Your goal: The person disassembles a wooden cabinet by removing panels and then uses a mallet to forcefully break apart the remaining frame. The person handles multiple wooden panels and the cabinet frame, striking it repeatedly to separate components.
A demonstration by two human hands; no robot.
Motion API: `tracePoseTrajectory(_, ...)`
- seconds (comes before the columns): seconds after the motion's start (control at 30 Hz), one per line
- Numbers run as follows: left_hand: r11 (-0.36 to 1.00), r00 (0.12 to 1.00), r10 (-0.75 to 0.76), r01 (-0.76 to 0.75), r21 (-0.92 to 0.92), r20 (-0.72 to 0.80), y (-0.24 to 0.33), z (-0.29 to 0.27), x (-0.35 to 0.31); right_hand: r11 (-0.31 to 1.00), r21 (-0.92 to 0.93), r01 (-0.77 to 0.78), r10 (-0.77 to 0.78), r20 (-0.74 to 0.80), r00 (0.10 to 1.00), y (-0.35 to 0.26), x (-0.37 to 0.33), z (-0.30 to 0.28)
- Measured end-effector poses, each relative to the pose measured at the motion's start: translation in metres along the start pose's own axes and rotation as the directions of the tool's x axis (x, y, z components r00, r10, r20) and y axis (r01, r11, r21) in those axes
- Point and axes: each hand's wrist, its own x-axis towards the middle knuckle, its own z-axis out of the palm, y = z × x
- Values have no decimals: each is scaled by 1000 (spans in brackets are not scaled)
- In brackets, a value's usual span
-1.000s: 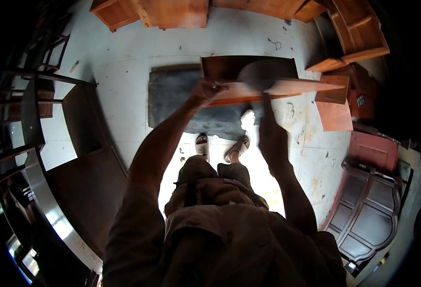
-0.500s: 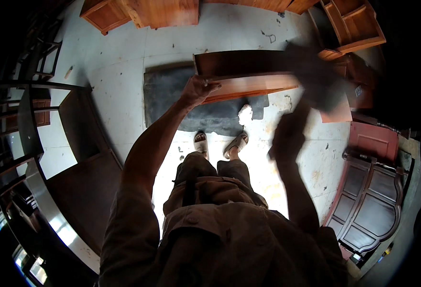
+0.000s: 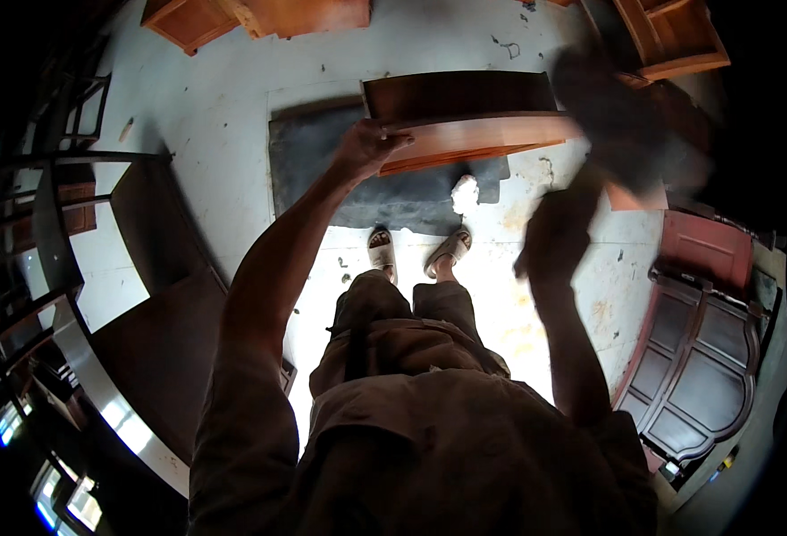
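My left hand grips the left end of a long reddish-brown wooden piece, with the thumb over its top edge. The piece looks like a drawer or cabinet box with a dark inside, standing on a dark mat. To the right, my right hand is closed around the handle of a dark tool with a broad head, apparently a mallet. The mallet is smeared by motion and held up near the wooden piece's right end, which it partly hides. I cannot tell whether it touches the wood.
The dark mat lies on the pale floor, with a crumpled white thing at its near right. Dark wooden frames stand on the left. Dark panelled furniture is on the right, with wooden cabinets at the back.
My right hand and the mallet have shifted a little to the right. The wooden piece, mat and feet sit slightly higher in the view. My left hand keeps its grip.
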Motion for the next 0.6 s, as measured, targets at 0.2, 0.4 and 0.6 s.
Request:
tracePoseTrajectory(0.2,905,965,226,-257,-339,-129,-54,-4,-5,998,-50,34,-16,322,947,1,-28,31)
tracePoseTrajectory(0.4,974,619,196,-214,77,-760,-9,71,-34,974,-97,-203,224,351,909,98,-126,-10)
tracePoseTrajectory(0.6,965,789,-245,143,-219,-564,-21,162,-129,607,-704,-368,793,510,333,155,-234,-41)
